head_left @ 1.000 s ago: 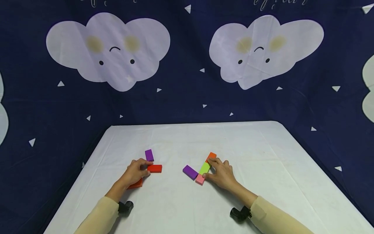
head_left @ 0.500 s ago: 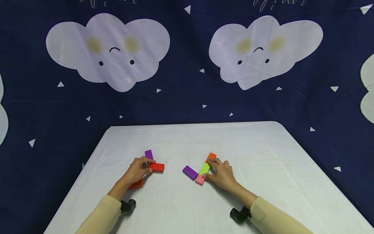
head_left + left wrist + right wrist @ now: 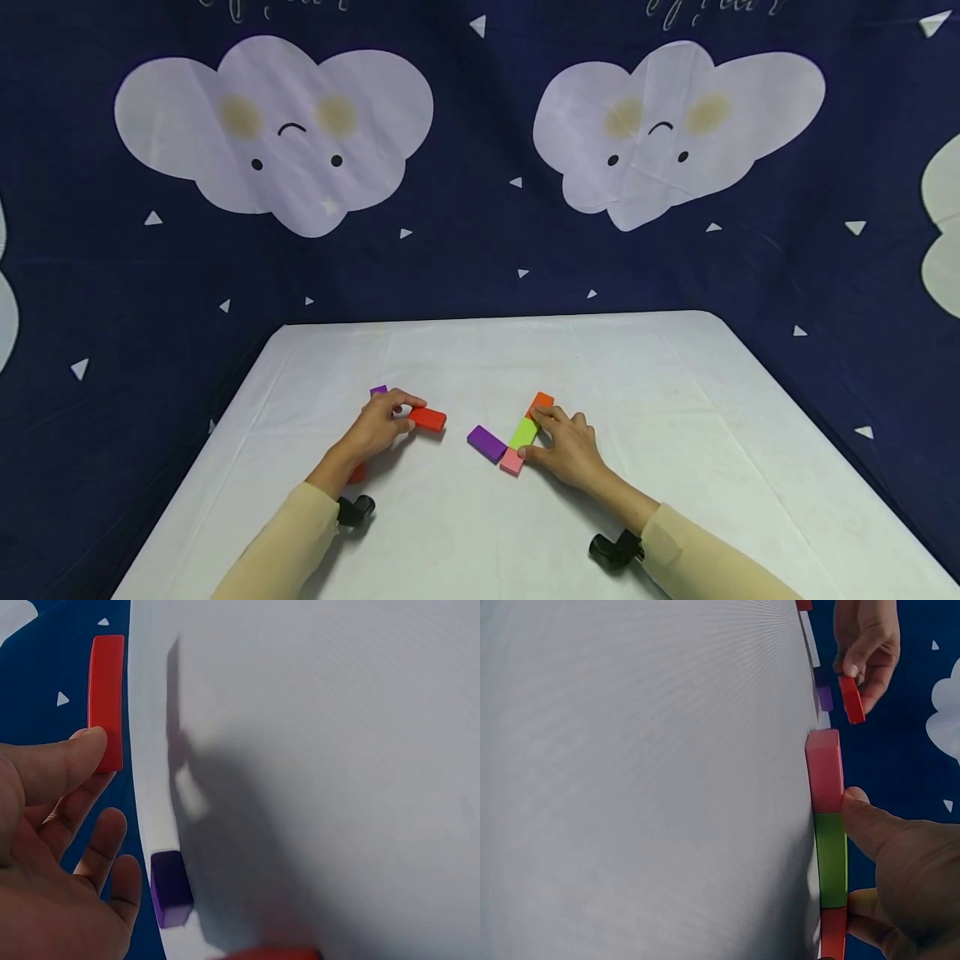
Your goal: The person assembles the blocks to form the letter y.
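Observation:
My left hand (image 3: 378,427) pinches one end of a red block (image 3: 428,419) between thumb and fingers. In the left wrist view the block is raised, its shadow falling apart from it on the white cloth. On the right, pink (image 3: 512,462), lime-green (image 3: 524,434) and orange (image 3: 542,403) blocks lie end to end in a slanting row. My right hand (image 3: 572,447) rests on this row, its thumb at the pink block and its fingertips at the orange one. A purple block (image 3: 487,444) lies at an angle, its near corner at the pink block.
Behind my left hand another purple block (image 3: 171,889) is partly hidden in the head view. A red-orange block (image 3: 357,473) shows below the left wrist. The white table (image 3: 645,358) backs onto a dark blue cloth (image 3: 480,250) printed with clouds.
My left hand has moved right and slightly away from me, carrying the red block up off the table toward the row. The right hand and its blocks stay in place.

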{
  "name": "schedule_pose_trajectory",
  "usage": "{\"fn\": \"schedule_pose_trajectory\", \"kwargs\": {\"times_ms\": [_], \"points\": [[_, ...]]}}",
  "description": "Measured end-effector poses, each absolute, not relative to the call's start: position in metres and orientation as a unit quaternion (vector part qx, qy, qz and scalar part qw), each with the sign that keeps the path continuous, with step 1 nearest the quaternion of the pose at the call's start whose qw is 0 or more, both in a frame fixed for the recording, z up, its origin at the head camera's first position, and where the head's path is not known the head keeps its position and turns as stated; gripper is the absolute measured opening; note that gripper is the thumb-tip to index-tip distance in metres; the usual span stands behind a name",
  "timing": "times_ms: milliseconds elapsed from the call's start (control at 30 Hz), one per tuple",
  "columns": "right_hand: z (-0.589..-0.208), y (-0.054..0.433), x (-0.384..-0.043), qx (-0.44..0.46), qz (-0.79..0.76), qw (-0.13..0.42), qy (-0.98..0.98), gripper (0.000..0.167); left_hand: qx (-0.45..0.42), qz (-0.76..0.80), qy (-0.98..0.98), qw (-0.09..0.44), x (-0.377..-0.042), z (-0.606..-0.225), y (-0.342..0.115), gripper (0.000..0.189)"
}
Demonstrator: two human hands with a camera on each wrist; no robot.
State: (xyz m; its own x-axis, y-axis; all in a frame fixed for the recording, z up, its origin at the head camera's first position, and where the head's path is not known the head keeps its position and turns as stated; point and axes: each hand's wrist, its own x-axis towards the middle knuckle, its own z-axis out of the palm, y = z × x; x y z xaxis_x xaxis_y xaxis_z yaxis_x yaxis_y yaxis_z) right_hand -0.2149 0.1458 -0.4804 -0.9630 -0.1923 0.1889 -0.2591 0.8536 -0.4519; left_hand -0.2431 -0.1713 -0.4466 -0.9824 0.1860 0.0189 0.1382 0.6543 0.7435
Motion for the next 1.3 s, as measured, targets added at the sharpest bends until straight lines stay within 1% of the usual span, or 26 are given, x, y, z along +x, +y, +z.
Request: {"fn": "schedule_pose_trajectory", "kwargs": {"times_ms": [233,667,900,1300], "points": [[-0.481,0.146,-0.216,0.119,0.241,0.075,-0.960,0.071,0.130,0.402,0.906,0.022,-0.252,-0.446,-0.156,0.033],[-0.480,0.146,-0.216,0.121,0.244,0.074,-0.959,0.071,0.119,0.383,0.914,0.060,-0.262,-0.447,-0.133,0.032],[-0.480,0.146,-0.216,0.122,0.249,0.075,-0.958,0.070,0.120,0.369,0.920,0.050,-0.266,-0.452,-0.128,0.032],[-0.480,0.147,-0.215,0.122,0.245,0.077,-0.959,0.070,0.132,0.357,0.923,0.052,-0.267,-0.459,-0.123,0.034]]}}
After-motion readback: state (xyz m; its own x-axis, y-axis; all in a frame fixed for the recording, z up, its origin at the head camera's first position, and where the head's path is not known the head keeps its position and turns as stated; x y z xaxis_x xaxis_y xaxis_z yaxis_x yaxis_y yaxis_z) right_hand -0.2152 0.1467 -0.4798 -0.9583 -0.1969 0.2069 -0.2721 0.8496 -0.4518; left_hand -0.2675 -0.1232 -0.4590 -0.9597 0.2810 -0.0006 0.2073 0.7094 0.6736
